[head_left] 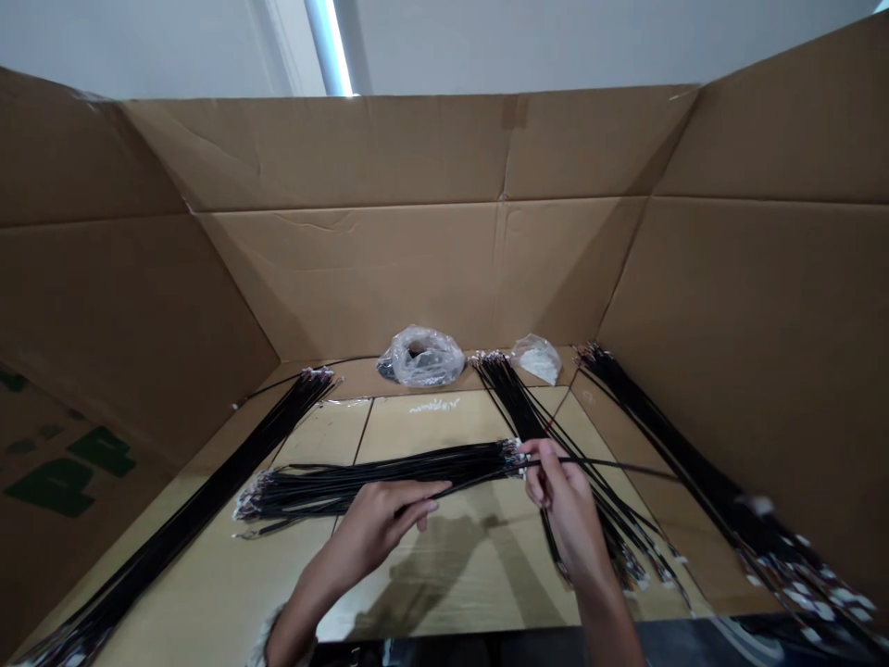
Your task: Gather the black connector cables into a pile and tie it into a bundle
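A flat bundle of thin black wires with small pale connectors at both ends lies crosswise on the cardboard floor. My left hand rests on its middle, fingers stretched over the wires. My right hand pinches one single black wire at the bundle's right end; that wire runs off to the right. Under my right hand lies a second pile of black wires, running away from me.
Tall cardboard walls enclose the work area on three sides. More long wire bundles lie along the left and right edges. Two small clear plastic bags sit at the back.
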Action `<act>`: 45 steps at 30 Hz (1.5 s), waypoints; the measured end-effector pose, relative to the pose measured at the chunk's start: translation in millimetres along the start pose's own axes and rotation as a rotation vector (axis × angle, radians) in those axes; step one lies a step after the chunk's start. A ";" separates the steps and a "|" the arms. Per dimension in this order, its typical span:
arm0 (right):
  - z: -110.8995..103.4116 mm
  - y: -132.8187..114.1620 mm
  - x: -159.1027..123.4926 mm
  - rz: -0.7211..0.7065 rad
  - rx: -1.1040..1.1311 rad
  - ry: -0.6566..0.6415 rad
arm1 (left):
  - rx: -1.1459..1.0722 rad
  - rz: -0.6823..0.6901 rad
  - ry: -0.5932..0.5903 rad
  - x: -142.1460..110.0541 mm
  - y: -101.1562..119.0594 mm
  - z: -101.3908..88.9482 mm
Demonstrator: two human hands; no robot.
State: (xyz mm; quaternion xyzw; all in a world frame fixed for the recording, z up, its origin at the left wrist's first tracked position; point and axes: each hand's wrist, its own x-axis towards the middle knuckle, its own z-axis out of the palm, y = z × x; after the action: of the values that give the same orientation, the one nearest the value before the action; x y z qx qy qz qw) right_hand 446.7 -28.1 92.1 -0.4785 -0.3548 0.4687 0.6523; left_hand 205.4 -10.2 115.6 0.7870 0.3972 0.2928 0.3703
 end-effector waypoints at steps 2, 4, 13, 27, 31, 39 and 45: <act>-9.3 5.4 3.4 0.025 0.020 0.046 | 0.013 -0.026 -0.012 -5.4 -5.9 -4.6; -17.1 12.3 6.4 0.035 0.053 0.092 | 0.024 -0.071 -0.020 -10.0 -14.1 -12.2; -24.8 28.3 14.0 0.074 0.085 0.122 | -0.233 -0.309 0.199 -24.8 -42.2 -33.5; -33.2 37.4 16.7 0.099 0.291 0.185 | -0.346 -0.463 0.701 -60.2 -75.4 -62.7; -36.1 44.2 19.8 0.037 0.288 0.228 | -0.274 -0.488 0.867 -76.8 -92.1 -80.3; -24.2 67.2 26.2 0.067 0.240 0.252 | -0.053 -0.568 1.059 -98.7 -129.3 -99.6; -16.1 74.1 35.0 0.038 -0.068 0.266 | 0.015 -0.605 1.122 -94.7 -136.6 -99.1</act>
State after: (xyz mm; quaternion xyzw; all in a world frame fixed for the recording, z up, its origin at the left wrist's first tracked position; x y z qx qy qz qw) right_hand 452.0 8.0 17.0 -0.5648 -0.2716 0.4009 0.6682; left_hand 26.2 0.8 43.4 0.3695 0.7376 0.5401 0.1666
